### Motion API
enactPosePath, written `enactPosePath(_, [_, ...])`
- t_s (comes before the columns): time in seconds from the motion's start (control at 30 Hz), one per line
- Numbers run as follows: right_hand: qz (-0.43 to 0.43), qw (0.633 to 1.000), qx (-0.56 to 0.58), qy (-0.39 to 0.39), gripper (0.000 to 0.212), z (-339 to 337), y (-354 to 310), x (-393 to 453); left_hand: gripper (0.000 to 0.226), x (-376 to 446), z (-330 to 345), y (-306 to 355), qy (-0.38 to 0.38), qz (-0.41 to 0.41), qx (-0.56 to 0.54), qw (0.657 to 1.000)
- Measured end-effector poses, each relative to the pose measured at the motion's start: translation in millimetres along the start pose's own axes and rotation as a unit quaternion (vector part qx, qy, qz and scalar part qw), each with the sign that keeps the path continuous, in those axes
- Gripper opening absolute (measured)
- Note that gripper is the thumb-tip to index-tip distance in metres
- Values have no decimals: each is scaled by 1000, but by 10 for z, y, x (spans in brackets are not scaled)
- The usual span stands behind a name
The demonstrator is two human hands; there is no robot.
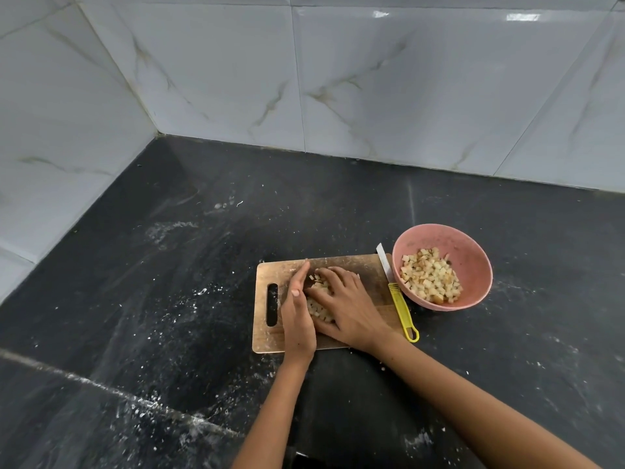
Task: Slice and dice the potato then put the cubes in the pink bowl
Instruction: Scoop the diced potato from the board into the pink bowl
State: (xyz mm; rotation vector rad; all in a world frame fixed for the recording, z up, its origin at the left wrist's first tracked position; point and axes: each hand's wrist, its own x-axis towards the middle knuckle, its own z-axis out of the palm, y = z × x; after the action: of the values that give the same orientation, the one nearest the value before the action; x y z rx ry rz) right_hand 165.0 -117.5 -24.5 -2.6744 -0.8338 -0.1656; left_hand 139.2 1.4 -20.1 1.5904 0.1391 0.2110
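Two hands: both on the cutting board (324, 265), cupped around the loose potato cubes (318, 308)
Left hand (297, 319): on edge, fingers straight, walling the cubes' left side
Right hand (348, 306): fingers bent over the cubes; firm grip cannot be told
Pink bowl (473, 255): just right of board; part-filled with cubes
Knife (397, 292): along board's right edge; untouched

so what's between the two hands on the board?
Head view: a pile of potato cubes sits between the left hand and right hand, on the cutting board.
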Motion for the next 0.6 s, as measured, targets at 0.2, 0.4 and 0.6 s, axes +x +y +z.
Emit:
enactPosePath(0.2, [-1, 997, -52, 60, 33, 7, -26, 94, 95, -42, 124, 94, 42, 8, 14, 999])
enactPosePath(0.4, [60, 993, -50, 94, 30, -5, -52, 118, 94, -48, 194, 96, 48, -8, 22, 999])
enactPosePath(0.6, [134, 979, 49, 147, 26, -81, 1, 170, 84, -46, 257, 104, 73, -11, 23, 997])
